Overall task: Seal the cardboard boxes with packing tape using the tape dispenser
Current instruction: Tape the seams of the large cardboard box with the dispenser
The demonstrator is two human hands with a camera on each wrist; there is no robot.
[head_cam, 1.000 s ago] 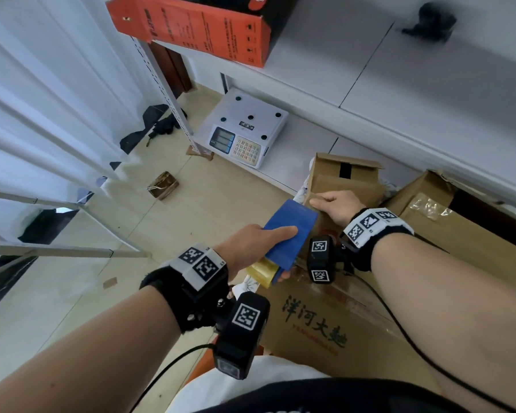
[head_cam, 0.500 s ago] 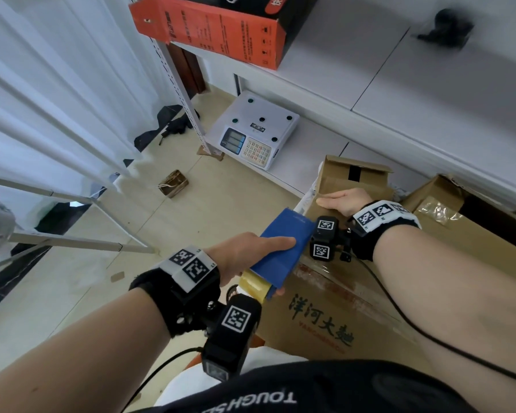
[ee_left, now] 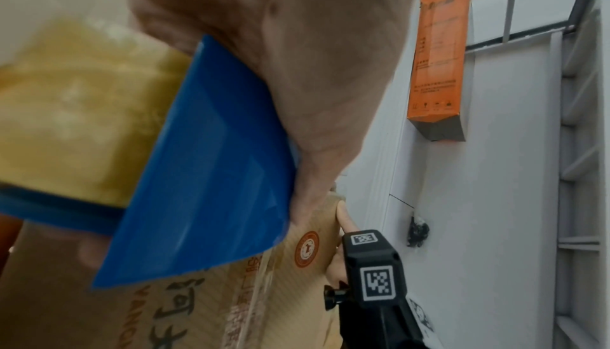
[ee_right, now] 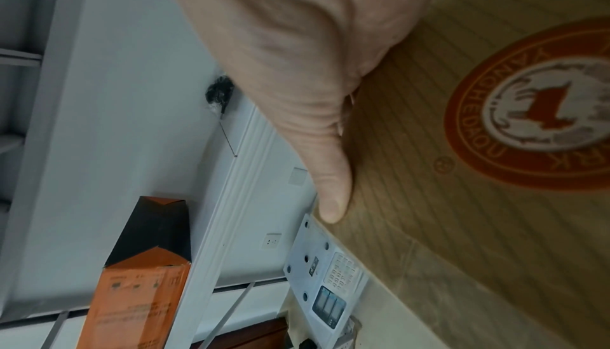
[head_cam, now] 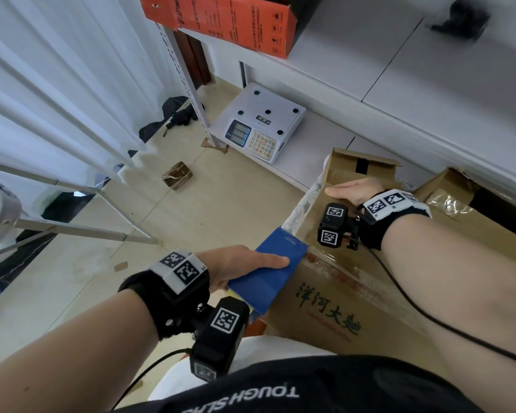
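A blue tape dispenser [head_cam: 267, 274], gripped by the left hand [head_cam: 236, 268], sits at the near top edge of a cardboard box [head_cam: 334, 305] — a glossy tape strip already runs along the top, so sealing looks underway. The right hand [head_cam: 353, 190] presses flat on the box's far end. Printing reads "洋河大曲" and "YANGHEDAQU"; the shirt [head_cam: 251, 396] says "TOUGH".

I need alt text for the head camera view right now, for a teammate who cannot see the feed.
The left hand grips a blue tape dispenser against the near corner of a printed cardboard box, while the right hand lies flat on the box top. Behind them, a white weighing scale sits on a low shelf and an orange carton above.
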